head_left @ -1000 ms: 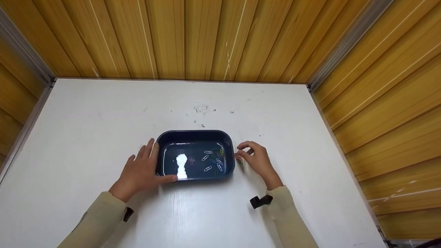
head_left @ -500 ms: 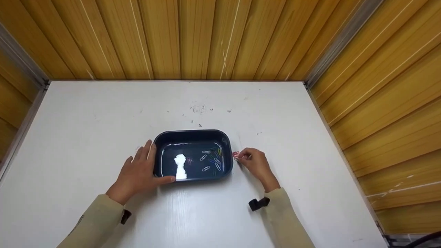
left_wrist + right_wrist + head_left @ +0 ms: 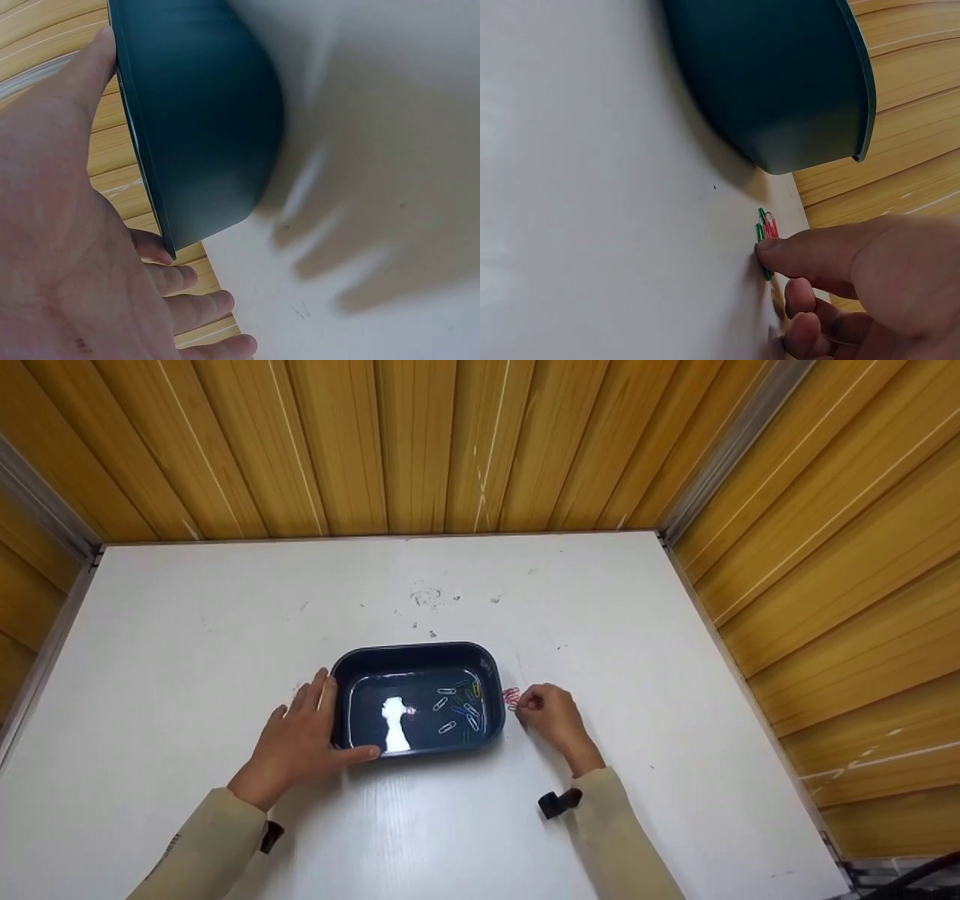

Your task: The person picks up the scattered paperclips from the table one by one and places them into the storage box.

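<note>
A dark blue rectangular tray (image 3: 412, 751) stands on the white table, with several coloured paper clips (image 3: 469, 709) mostly toward its right end. My left hand (image 3: 292, 739) rests against the tray's left end, fingers extended along the outside and thumb on the front rim. Just outside the right end lie red paper clips (image 3: 511, 696). Beside them, my right hand (image 3: 555, 720) has thumb and fingertips brought together low over the table. In the right wrist view its thumb presses over green paper clips (image 3: 760, 231) and a red paper clip (image 3: 771, 222); the index fingertip is hidden behind.
Wood-patterned panels (image 3: 420, 450) wall off the back, left and right of the table (image 3: 637, 622). Small dark marks (image 3: 429, 598) spot the surface behind the tray. A dark cable (image 3: 922, 874) shows at the lower right corner.
My right hand's fingertips have shifted a little toward me, so red paper clips beyond them show more. The left hand keeps its place on the tray. The head view has shifted slightly.
</note>
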`<state>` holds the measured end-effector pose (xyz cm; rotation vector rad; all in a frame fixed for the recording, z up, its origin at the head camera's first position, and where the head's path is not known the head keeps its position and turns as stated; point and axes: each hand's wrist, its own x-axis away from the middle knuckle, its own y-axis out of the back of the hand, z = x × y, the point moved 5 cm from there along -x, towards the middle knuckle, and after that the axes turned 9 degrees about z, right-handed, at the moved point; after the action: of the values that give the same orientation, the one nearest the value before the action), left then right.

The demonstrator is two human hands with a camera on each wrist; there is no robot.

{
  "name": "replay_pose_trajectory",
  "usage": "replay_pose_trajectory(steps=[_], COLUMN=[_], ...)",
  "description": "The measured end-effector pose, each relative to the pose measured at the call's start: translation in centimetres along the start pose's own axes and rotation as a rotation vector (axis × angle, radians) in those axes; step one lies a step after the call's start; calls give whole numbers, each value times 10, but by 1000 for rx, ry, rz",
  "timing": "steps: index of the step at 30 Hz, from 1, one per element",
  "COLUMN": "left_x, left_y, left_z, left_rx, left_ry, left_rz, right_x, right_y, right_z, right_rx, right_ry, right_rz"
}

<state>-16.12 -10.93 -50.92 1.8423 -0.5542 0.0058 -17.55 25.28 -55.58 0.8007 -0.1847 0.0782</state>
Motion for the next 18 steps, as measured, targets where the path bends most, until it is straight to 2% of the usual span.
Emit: replay_pose_trajectory(steps=[10,18], left_x=[2,0], left_y=[0,1], left_z=[1,-1], left_rx=[5,13], left_ry=[4,7], left_rz=[-1,-1], right_x=[0,0], right_y=[-1,1], right_z=[-2,-1], right_rx=[21,24], right_ry=[-38,-31], right_rz=[18,27])
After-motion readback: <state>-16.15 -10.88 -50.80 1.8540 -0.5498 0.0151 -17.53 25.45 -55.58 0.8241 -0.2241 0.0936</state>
